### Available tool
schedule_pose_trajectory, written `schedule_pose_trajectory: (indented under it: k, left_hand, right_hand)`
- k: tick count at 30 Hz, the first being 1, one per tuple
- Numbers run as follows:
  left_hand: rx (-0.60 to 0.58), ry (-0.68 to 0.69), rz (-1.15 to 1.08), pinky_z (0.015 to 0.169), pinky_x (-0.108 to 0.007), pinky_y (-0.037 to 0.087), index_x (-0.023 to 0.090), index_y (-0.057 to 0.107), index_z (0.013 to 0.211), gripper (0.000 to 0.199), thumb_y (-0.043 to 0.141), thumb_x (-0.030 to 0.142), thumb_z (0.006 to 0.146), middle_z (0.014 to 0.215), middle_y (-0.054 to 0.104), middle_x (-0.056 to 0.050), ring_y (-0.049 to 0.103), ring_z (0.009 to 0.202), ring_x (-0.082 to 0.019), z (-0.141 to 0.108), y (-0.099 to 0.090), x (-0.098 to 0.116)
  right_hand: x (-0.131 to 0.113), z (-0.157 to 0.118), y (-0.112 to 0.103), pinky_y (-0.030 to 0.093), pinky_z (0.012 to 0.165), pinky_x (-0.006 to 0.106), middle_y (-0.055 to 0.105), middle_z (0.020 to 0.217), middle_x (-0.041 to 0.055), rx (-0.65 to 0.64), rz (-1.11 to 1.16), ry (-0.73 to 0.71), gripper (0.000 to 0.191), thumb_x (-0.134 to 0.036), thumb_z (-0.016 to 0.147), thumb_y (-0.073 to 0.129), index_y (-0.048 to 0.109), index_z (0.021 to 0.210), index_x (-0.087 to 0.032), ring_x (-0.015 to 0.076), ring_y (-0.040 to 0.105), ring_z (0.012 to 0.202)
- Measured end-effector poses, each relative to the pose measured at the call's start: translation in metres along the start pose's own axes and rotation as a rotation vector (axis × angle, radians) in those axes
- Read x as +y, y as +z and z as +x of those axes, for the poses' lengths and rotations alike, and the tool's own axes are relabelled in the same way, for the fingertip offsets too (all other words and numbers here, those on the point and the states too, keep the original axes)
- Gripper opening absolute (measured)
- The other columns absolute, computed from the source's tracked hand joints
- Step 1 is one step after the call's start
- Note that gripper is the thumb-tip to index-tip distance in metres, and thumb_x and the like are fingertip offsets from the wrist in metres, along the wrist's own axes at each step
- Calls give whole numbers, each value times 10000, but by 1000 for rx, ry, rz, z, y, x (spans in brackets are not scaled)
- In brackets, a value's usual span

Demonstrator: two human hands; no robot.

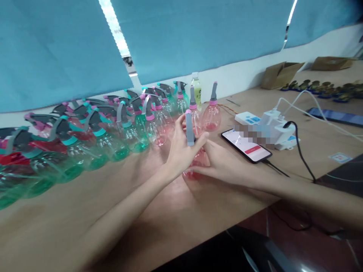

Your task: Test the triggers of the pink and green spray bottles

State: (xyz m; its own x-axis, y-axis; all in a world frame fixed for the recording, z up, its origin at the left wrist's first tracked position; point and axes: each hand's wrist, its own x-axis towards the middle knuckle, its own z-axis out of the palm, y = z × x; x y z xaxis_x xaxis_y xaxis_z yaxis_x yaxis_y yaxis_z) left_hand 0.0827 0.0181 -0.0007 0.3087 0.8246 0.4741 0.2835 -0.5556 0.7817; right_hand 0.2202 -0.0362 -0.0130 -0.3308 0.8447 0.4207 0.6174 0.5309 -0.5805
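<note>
A pink spray bottle with a grey trigger head (190,128) stands upright near the middle of the table. My left hand (183,147) is wrapped round its neck and upper part. Lower down, my right hand (219,160) grips the bottle's body from the right. The fingers partly cover the neck and the clear pink body. Just behind my hands are two more pink bottles, one close (193,113) and one to the right (212,115). Rows of green and pink spray bottles (106,139) fill the left side.
To the right lie a phone (246,145) with its screen lit, a power strip (246,118) with white chargers (285,132) and cables. A drink bottle (195,88) stands by the wall. Cardboard boxes (279,75) and several dark objects (326,88) are at the back right.
</note>
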Motion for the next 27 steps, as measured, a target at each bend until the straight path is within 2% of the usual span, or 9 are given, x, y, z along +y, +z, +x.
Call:
schedule_pose_trajectory:
  k: [5,9,12,16,19,21,25,27]
  left_hand:
    - [-84,-19,64,1044,-540,423,283,224,1462,847,723,424,793,1372,482,-125,525,1232,-323,4,-14,1]
    - [-118,-41,87,1101,-577,361,295,158,1506,934,724,456,781,1482,382,-151,425,1349,-338,-4,-36,-18]
    - [-86,-98,119,1077,-545,407,262,233,1482,834,693,447,812,1443,437,-157,459,1329,-312,-16,-51,-34]
    - [-5,-234,126,955,-438,521,225,473,1278,476,632,388,859,1316,554,-116,549,1238,-274,-35,-63,-52]
    - [-40,-281,176,855,-404,559,201,571,1088,235,571,321,885,1184,605,-96,637,1060,-246,-47,-65,-64]
    - [-83,-242,246,843,-408,555,199,597,1026,167,536,284,896,1135,599,-88,648,983,-229,-51,-64,-71]
    - [-145,-83,397,921,-430,501,210,602,942,106,504,214,899,1051,620,-65,606,1043,-240,-49,-58,-78]
    - [-168,-39,435,913,-424,494,209,597,926,99,503,194,899,1022,631,-58,606,1022,-238,-45,-55,-80]
  right_hand:
    - [7,10,4,525,881,497,625,1158,148,-12,-20,5,473,-437,831,689,529,1194,-179,323,614,1074]
    - [23,29,6,508,899,501,592,1227,165,17,-81,-42,495,-460,862,637,506,1241,-172,326,576,1123]
    - [34,51,8,479,944,512,569,1276,189,13,-153,-28,624,-504,841,649,458,1319,-150,345,542,1176]
    - [44,81,15,454,979,503,569,1281,207,26,-245,54,678,-533,811,678,477,1307,-117,357,525,1207]
    - [49,99,21,463,953,497,587,1249,218,45,-289,107,672,-541,793,693,508,1259,-93,371,541,1187]
    - [50,108,24,482,906,491,611,1201,207,40,-315,137,624,-542,800,682,528,1218,-104,371,570,1144]
    - [49,121,29,506,829,474,611,1200,199,35,-333,206,590,-528,812,662,528,1207,-111,364,616,1061]
    - [48,126,31,509,808,471,604,1211,204,32,-337,224,568,-512,822,647,529,1202,-106,364,627,1037]
